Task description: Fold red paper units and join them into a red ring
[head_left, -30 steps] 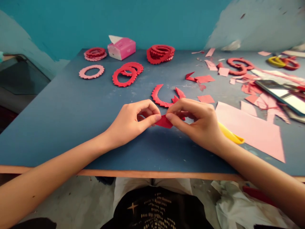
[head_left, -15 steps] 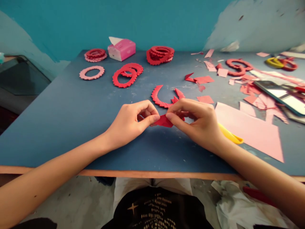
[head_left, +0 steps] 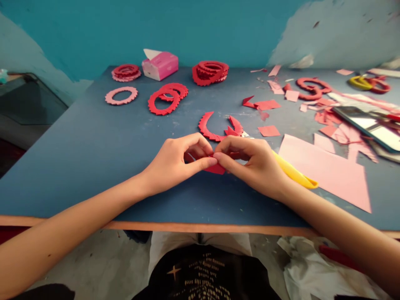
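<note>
My left hand [head_left: 176,163] and my right hand [head_left: 250,164] meet at the middle of the blue table [head_left: 93,166], their fingertips almost touching. Both pinch a small folded piece of red paper [head_left: 217,168], which is largely hidden by my fingers. Just beyond them lies a curved strip of zigzag red paper units [head_left: 208,129], close to my right fingers. A yellow scissor handle [head_left: 295,175] pokes out beside my right wrist, on a large pink paper sheet [head_left: 331,175].
Rings of folded red and pink paper [head_left: 121,95] and stacks of them [head_left: 210,73] lie along the back, beside a pink tissue box [head_left: 160,66]. Red and pink scraps [head_left: 328,118] and a reflective tablet or mirror [head_left: 368,127] crowd the right. The table's orange front edge [head_left: 200,227] runs below my arms.
My hands have drawn closer together, with the fingertips now nearly touching over the red paper. More of the yellow scissor handle shows beside my right wrist.
</note>
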A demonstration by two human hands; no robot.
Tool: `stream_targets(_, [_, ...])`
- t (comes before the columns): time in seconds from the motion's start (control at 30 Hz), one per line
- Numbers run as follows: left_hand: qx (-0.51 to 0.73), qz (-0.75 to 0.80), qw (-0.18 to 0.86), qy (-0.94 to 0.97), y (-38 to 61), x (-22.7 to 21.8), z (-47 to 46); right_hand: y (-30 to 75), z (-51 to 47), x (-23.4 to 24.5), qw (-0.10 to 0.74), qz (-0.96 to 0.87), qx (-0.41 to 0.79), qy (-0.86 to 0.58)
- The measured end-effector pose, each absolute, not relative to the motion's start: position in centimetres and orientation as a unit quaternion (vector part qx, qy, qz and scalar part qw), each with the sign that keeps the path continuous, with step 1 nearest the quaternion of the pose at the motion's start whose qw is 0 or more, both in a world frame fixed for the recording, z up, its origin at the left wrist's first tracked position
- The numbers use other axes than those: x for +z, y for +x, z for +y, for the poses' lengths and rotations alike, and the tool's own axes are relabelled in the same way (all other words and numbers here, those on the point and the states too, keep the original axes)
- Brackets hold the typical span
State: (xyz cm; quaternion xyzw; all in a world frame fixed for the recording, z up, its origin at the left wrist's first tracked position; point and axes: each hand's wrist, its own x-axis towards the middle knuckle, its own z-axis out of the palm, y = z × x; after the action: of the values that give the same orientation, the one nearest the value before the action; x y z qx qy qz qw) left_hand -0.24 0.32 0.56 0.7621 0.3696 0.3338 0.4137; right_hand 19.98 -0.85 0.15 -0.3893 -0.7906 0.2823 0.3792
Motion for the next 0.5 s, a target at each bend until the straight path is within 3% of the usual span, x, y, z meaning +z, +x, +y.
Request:
stream_targets(0.23, [0.372, 0.363, 0.509, 0.686, -0.38, 0.36, 0.78, 20.15, -0.88, -0.37, 0.432, -0.820, 0.137, -0.351])
stream_targets(0.4, [0.385, 0.366, 0.533, 0.659, -0.49, 0.56, 0.99, 20.61, -0.73, -0.67, 0.398, -0.876, 0.001, -0.271])
stream_targets(0.5, [0.382, 0.364, 0.546, 0.650, -0.50, 0.60, 0.97, 20.76, -0.67, -0.84, 0.393, -0.883, -0.022, -0.256])
